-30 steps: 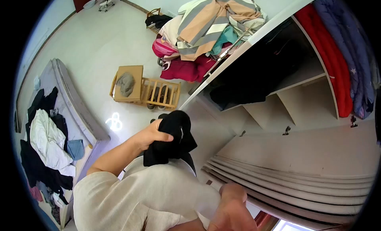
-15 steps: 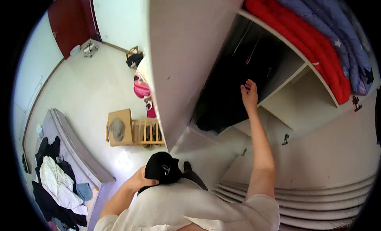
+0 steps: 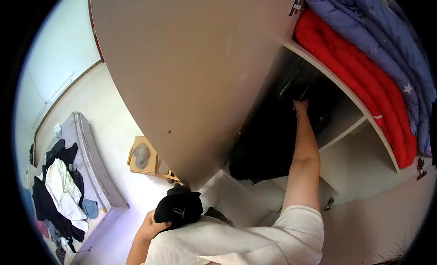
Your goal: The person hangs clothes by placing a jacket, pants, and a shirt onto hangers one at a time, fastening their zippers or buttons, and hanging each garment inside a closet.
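My left hand (image 3: pixel 149 226) grips a black cap (image 3: pixel 180 209) with a small white mark by its edge, low in front of my body. Inside the open wardrobe, my right hand (image 3: pixel 300 106) is stretched in among dark hanging clothes (image 3: pixel 268 149). Its fingers look curled near a thin, hanger-like line, but what they hold is too dark to make out. Close by on the left, a greenish hanger (image 3: pixel 287 86) shows in the dark.
The wardrobe door (image 3: pixel 182 73) stands open on the left. A red quilt (image 3: pixel 364 92) and a blue quilt (image 3: pixel 378 46) lie on the upper shelf. Clothes lie on a mattress (image 3: pixel 98 165) at left. A wooden chair (image 3: pixel 148 149) bears a grey cloth.
My right hand has gone deeper into the wardrobe, from open fingers to curled among the clothes. My view has moved closer, and the door covers more of the room. The cap stays in my left hand.
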`<state>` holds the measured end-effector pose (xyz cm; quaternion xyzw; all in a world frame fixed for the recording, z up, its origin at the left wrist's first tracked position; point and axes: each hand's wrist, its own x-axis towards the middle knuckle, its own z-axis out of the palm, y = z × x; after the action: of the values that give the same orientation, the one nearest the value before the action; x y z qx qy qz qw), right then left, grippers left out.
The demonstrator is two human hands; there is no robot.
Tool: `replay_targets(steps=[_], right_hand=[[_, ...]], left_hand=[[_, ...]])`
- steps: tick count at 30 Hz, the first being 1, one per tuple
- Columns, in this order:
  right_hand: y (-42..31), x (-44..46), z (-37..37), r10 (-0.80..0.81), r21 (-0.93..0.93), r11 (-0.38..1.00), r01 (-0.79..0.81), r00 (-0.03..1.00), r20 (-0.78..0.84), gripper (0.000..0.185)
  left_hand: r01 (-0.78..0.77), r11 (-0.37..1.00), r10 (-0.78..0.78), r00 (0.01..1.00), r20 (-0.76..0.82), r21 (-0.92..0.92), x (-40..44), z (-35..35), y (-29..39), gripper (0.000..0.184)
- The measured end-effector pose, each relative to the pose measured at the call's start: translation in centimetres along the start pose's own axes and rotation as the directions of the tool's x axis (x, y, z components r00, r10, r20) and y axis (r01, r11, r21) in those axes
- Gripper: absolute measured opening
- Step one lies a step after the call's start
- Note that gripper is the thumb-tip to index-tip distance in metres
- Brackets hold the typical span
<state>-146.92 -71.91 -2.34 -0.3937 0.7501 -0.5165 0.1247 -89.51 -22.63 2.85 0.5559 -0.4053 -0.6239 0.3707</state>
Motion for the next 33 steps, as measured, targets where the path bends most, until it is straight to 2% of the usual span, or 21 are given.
replay_targets(steps=[3,6,9,12,14,17,18,20,23,24,27,28,29,31,32,33], right_hand=[[-1.6,0.3,-0.4,0.177,0.263,0.935,-0.238,0.956,0.234,0.033],[-3.1,-0.2,-1.2,0.038,0.239,0.971,-0.019,0.997,-0.074,0.020],[-7.8,-6.9,-3.5,-0.010,0.279,0.960,0.038,0.995,-0.103,0.025],[-4.4,-8.0,-2.2,-0.095,0.378,0.913,0.152,0.982,-0.164,0.025],[-3.5,-12.7,-2.8,-0.183,0.391,0.887,0.247,0.964,-0.193,0.024],[-1.8,-22.7,-4.4,-0.183,0.474,0.848,0.238,0.970,-0.159,0.022],[-2.1,-26.7,-5.4,-0.170,0.499,0.841,0.209,0.978,-0.122,0.022],[-1.2,-32.7,-6.1,-0.323,0.359,0.856,0.372,0.927,-0.192,0.025],[-0.3,-36.9,-7.1,-0.072,0.504,0.860,0.077,0.997,-0.029,0.036],[-0.3,-37.7,-7.8,0.060,0.447,0.892,-0.072,0.997,0.043,0.046],[0.8,-40.2,-8.8,0.153,0.221,0.961,-0.165,0.986,0.069,0.045],[1.2,-41.5,-8.6,-0.059,0.054,0.996,0.065,0.993,-0.101,0.036],[1.6,-43.2,-9.2,-0.014,0.100,0.995,0.024,0.995,-0.096,0.034],[-2.5,-48.0,-11.4,0.074,0.189,0.980,-0.063,0.996,-0.051,0.032],[-1.5,-50.0,-12.1,-0.033,0.127,0.991,0.034,0.999,-0.008,0.032],[-2.0,-52.6,-12.9,0.036,0.138,0.990,-0.039,0.999,0.018,0.029]], left_hand=[[-0.034,0.999,0.034,0.999,-0.042,-0.001,-0.1,0.2,0.1,0.041],[-0.047,0.999,0.046,0.996,-0.081,-0.004,-0.3,0.3,1.0,0.041],[-0.063,0.998,0.061,0.994,-0.094,-0.015,0.3,-0.2,0.7,0.040],[-0.104,0.994,0.099,0.988,-0.121,-0.032,0.9,-0.5,0.8,0.039],[-0.126,0.990,0.118,0.986,-0.119,-0.064,1.4,-1.1,0.7,0.038],[-0.180,0.983,0.182,0.970,-0.161,0.026,1.8,-2.8,-0.3,0.035],[-0.224,0.964,0.248,0.951,-0.184,0.140,2.3,-3.6,-1.0,0.033],[-0.293,0.886,0.383,0.900,-0.207,0.360,2.9,-5.4,-2.4,0.028],[-0.356,0.601,0.476,0.879,0.037,0.715,3.1,-7.0,-0.3,0.021],[-0.398,0.584,0.516,0.855,0.055,0.707,3.0,-6.5,0.7,0.020],[-0.417,0.491,0.499,0.854,0.146,0.765,3.6,-7.9,0.5,0.020],[-0.435,0.465,0.501,0.847,0.175,0.771,3.7,-8.3,0.5,0.020],[-0.452,0.439,0.506,0.839,0.202,0.777,3.9,-8.9,0.7,0.021],[-0.453,0.413,0.491,0.841,0.226,0.790,3.9,-9.9,1.2,0.025],[-0.460,0.404,0.493,0.838,0.236,0.791,4.2,-10.9,0.9,0.030],[-0.453,0.355,0.498,0.832,0.245,0.818,4.3,-11.6,1.2,0.034]])
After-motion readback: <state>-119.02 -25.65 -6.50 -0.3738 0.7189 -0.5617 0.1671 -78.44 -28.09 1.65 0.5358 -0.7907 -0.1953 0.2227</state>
